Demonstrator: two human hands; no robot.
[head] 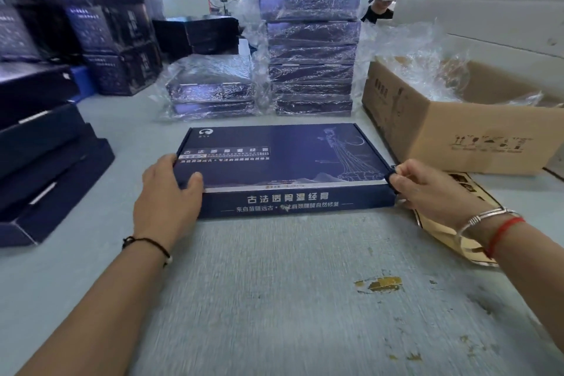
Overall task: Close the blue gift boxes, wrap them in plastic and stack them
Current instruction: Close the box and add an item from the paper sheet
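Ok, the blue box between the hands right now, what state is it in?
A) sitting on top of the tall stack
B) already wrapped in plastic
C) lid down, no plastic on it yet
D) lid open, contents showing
C: the blue box lies flat on the table with its lid down and its print clear, held at each end by the left hand and right hand, while the wrapped stack behind shows crinkled film.
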